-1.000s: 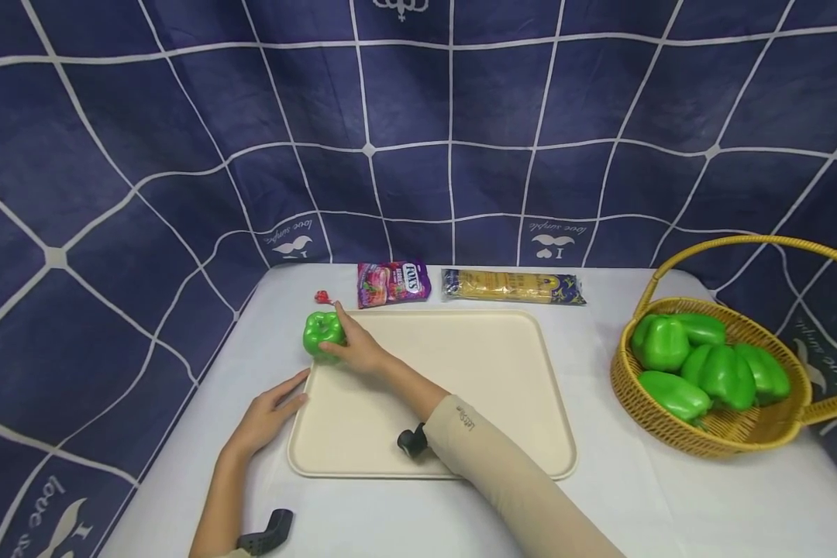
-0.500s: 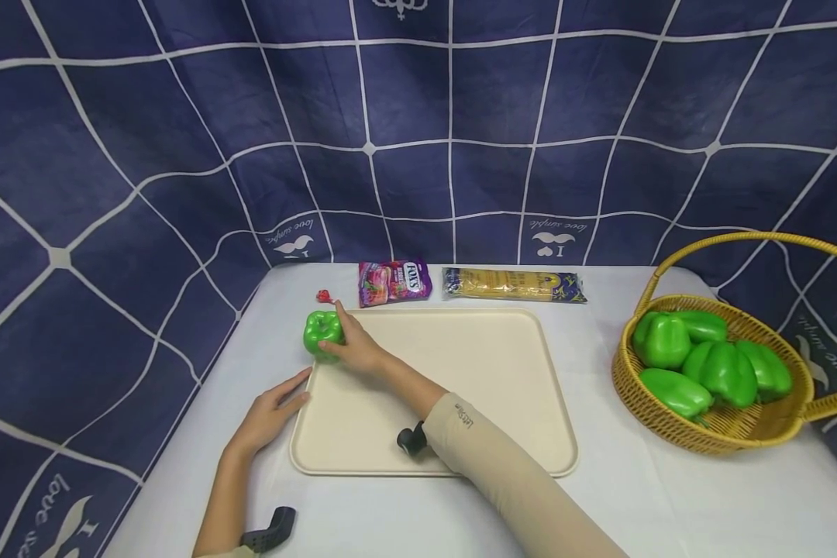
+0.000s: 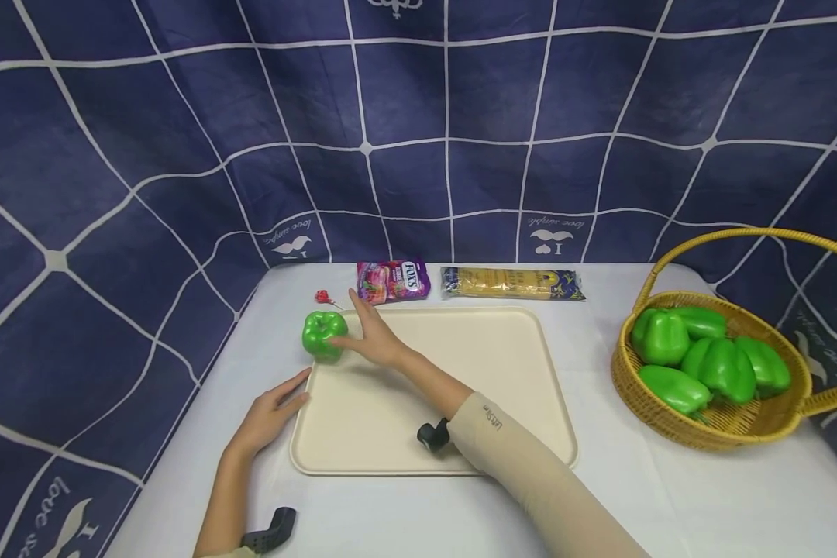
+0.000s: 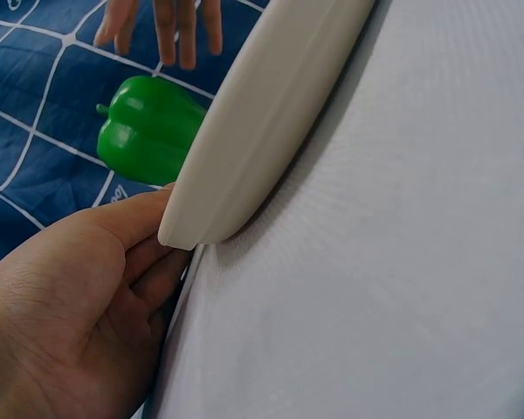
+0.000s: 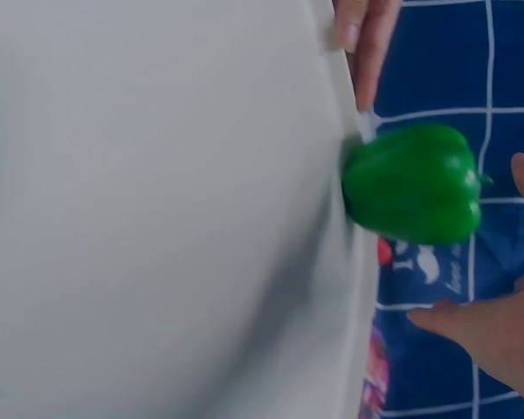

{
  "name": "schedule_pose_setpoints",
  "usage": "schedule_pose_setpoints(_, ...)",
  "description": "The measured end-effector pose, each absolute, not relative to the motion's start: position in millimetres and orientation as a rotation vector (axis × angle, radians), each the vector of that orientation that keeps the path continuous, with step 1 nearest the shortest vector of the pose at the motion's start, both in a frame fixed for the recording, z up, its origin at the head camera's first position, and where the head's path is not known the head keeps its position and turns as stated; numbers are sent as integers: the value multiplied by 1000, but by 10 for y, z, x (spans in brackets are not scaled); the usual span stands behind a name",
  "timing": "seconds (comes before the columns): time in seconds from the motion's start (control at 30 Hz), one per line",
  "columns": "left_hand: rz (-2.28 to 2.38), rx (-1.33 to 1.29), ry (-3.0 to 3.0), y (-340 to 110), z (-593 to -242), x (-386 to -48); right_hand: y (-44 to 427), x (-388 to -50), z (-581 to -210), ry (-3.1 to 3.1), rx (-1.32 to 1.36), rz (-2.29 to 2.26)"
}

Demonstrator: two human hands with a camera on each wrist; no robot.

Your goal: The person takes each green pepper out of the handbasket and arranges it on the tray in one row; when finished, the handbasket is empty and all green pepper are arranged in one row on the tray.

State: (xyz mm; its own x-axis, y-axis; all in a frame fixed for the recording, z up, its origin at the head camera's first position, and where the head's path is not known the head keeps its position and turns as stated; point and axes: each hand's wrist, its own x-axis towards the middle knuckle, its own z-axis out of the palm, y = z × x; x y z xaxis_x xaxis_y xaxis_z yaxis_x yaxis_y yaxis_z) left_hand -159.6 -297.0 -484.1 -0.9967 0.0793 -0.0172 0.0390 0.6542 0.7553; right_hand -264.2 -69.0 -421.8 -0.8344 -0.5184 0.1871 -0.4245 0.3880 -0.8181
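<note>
A green bell pepper (image 3: 323, 335) stands upright at the tray's back left corner, seen also in the left wrist view (image 4: 148, 131) and the right wrist view (image 5: 415, 185). Just to its right, my right hand (image 3: 378, 339) is spread, thumb and fingers apart, holding nothing; in the right wrist view a gap shows between hand (image 5: 498, 323) and pepper. My left hand (image 3: 265, 420) touches the left rim of the cream tray (image 3: 432, 395); the left wrist view shows its fingers (image 4: 144, 214) at the tray's edge, extended rather than curled round it.
Behind the tray lie a red wrapped lollipop (image 3: 322, 296), a purple candy bag (image 3: 394, 280) and a long yellow packet (image 3: 509, 284). At the right stands a wicker basket (image 3: 628, 380) with a tall handle, holding several green peppers (image 3: 720, 370).
My right hand has let go of the pepper and moved a little to the right, its fingers spreading. The pepper stays on the tray's corner, and my left hand keeps its place.
</note>
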Motion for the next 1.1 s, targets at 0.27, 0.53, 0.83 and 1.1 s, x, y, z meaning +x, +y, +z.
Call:
schedule_pose_setpoints(0.27,1291,89,2804,-2977,-4844,-1625,-103,-2584,-3999,2659,-1028,-1379)
schedule_pose_setpoints(0.53,1323,89,2792,-2962,-4887,-1640,939,-2361,-3711,2793,-1089,-1194)
schedule_pose_setpoints(0.83,1320,77,2803,-2993,-4900,-1611,2192,-2024,-3593,3059,-975,-1037)
schedule_pose_setpoints(1.1,1316,79,2795,-2971,-4894,-1631,3069,-1675,-3614,3234,-752,-1110)
